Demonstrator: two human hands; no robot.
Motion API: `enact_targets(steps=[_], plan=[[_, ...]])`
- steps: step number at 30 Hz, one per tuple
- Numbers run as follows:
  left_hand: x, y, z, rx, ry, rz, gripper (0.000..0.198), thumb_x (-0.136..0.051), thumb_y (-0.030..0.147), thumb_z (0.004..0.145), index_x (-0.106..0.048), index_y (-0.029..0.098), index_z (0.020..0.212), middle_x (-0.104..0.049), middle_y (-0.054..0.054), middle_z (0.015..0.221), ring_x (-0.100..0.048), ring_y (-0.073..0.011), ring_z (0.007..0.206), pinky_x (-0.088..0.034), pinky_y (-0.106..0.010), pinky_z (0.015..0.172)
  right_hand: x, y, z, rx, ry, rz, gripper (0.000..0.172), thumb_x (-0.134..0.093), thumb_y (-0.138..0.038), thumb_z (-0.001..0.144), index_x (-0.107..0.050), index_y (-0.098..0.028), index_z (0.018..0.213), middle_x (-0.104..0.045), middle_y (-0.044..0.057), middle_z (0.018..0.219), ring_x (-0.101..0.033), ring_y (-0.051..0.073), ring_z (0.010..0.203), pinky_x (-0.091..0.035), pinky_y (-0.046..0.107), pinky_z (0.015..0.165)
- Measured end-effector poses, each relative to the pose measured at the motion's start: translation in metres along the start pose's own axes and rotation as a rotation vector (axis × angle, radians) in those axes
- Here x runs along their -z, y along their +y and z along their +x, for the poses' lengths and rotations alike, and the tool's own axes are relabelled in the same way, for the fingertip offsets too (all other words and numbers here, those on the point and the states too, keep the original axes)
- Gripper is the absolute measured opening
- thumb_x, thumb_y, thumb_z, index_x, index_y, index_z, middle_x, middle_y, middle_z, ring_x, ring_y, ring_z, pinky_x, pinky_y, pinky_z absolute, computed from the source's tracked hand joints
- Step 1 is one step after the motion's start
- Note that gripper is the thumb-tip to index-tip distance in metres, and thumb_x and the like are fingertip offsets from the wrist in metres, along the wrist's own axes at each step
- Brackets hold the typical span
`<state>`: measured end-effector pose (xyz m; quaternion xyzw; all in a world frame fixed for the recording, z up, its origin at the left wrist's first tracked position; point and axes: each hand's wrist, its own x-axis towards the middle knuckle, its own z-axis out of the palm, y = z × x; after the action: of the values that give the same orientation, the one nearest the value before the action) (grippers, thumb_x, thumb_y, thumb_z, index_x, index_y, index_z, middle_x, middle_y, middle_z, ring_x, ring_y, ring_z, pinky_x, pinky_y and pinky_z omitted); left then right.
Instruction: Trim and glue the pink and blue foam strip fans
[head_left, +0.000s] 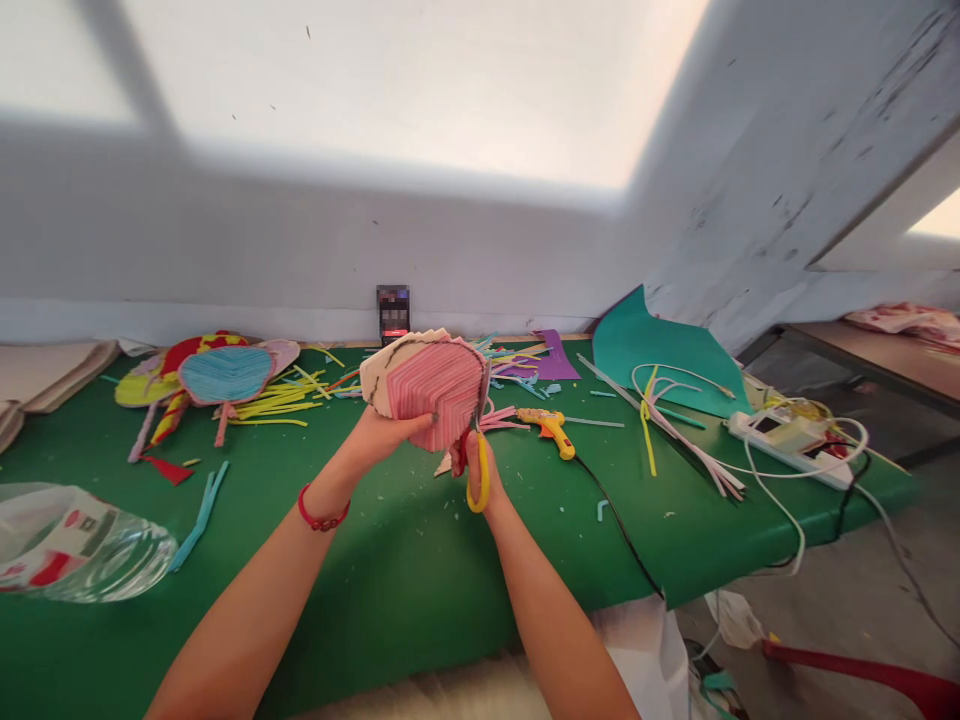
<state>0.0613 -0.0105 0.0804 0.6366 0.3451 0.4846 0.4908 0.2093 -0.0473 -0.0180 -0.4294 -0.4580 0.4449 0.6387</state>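
A pink ribbed fan shape [439, 390] is held up over the green table [420, 570], approx. mid-picture. It is gripped from below by the left hand [390, 432], w/ the thumb pressed on the front. Yellow scissors [478, 475] are grasped in the right hand [493, 490], fingers thru the loops. The blades are set at the shape's right edge, tips up. Step in hand, as judged: the edge is being trimmed. A next snip prob. calls for the shape to be turned a bit so the curve is followed, & for the left fingers to be kept off the cut line. A glue gun [551, 425] is lying just to the right, on the table. Other fans [225, 375] are lying far left.
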Motion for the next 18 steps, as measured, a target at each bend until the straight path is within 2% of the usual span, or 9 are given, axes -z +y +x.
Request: enact_targets(steps=[4,10,18], plan=[[-0.0029,0.0095,-0.0022,-0.026,-0.047,-0.016,0.087,-0.080,0.029,0.061,-0.041,0.021,0.139,-0.048,-0.012,0.141,-0.038,-0.0313,0.134,-0.028,-0.050,0.113,0.0009,-0.0001,-0.0004,0.052,0.023,-0.077,0.059,-0.039,-0.081,0.074,-0.041,-0.022,0.069,-0.043,-0.006,0.052,-0.037,0.007,0.040,-0.030,0.022,0.040],[-0.0036,0.0059,-0.0020,0.084,-0.006,0.014,0.090,-0.081,0.031,0.060,-0.040,0.016,0.139,-0.047,-0.015,0.141,-0.040,-0.0327,0.132,-0.033,-0.050,0.110,-0.0010,0.0005,-0.0040,-0.010,0.044,-0.068,0.059,-0.035,-0.080,0.077,-0.039,-0.022,0.063,-0.040,-0.006,0.042,-0.038,0.008,0.035,-0.031,0.022,0.037],[-0.0060,0.0063,-0.0029,0.129,0.015,0.019,0.091,-0.081,0.030,0.059,-0.040,0.016,0.139,-0.049,-0.016,0.140,-0.042,-0.0319,0.131,-0.034,-0.048,0.109,-0.0075,-0.0031,-0.0053,-0.108,0.148,0.049,0.061,-0.049,-0.082,0.066,-0.037,-0.023,0.063,-0.030,-0.012,0.037,-0.026,0.005,0.028,-0.022,0.018,0.026]])
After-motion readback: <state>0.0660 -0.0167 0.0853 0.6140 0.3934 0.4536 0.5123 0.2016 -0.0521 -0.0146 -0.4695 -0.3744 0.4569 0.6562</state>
